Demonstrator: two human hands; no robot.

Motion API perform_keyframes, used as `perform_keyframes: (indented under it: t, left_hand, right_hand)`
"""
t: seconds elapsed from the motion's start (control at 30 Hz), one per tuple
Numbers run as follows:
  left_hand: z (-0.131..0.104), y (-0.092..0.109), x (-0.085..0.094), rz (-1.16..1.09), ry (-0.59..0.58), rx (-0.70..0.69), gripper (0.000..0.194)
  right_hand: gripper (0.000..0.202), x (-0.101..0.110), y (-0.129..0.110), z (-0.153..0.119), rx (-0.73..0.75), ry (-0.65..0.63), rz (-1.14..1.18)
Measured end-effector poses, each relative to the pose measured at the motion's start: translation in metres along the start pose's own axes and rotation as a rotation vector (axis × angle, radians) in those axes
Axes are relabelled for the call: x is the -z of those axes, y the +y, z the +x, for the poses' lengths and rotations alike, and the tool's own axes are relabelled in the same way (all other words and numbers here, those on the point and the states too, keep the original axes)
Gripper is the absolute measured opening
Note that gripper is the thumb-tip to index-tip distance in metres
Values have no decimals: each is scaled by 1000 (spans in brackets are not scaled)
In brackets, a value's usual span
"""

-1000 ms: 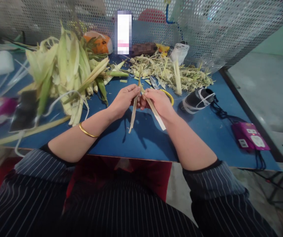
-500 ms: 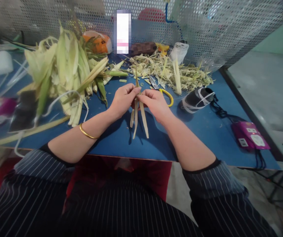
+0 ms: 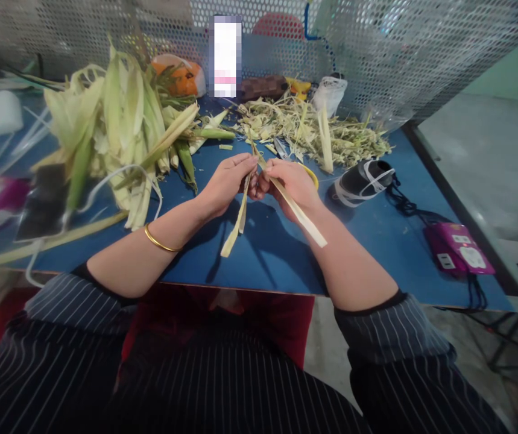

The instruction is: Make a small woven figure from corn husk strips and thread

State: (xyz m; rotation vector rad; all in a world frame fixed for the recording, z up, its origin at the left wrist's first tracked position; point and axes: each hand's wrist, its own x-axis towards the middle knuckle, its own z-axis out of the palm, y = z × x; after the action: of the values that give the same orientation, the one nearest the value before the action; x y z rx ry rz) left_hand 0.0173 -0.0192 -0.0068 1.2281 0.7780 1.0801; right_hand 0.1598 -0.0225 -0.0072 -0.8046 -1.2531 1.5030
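Between my two hands are pale corn husk strips (image 3: 301,220), joined near the fingertips, with a narrow end pointing away from me. My left hand (image 3: 231,181) pinches them at the join, and two strip ends hang below its fingers toward the table edge. Fingers of my right hand (image 3: 292,184) are closed on another strip, which slants across the back of that hand and over the wrist. Just beyond the right hand lie scissors (image 3: 281,148) with yellow handles, partly hidden by it.
A heap of whole corn husks (image 3: 123,114) covers the table's left. Shredded husk (image 3: 286,117) is piled at the back, before a perforated metal screen (image 3: 367,54). A black cylinder wound with white twine (image 3: 360,184) and a purple power strip (image 3: 457,247) are on the right.
One husk strip has swung right, from hanging straight down to lying over my right hand and wrist. The other ends now hang further left. The right hand has turned slightly, covering more of the scissors.
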Motion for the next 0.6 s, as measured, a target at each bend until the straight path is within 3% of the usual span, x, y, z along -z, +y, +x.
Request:
perform_keyframes:
  t: [0.13, 0.3, 0.6]
  left_hand:
    - [2, -1, 2, 27, 63, 49, 34]
    - [4, -3, 3, 123, 210, -37, 39]
    - [2, -1, 1, 174, 100, 7, 41]
  right_hand:
    - [30, -4, -3, -3, -20, 46, -82]
    - [30, -11, -5, -8, -48, 72, -200]
    - [34, -7, -4, -6, 48, 53, -294]
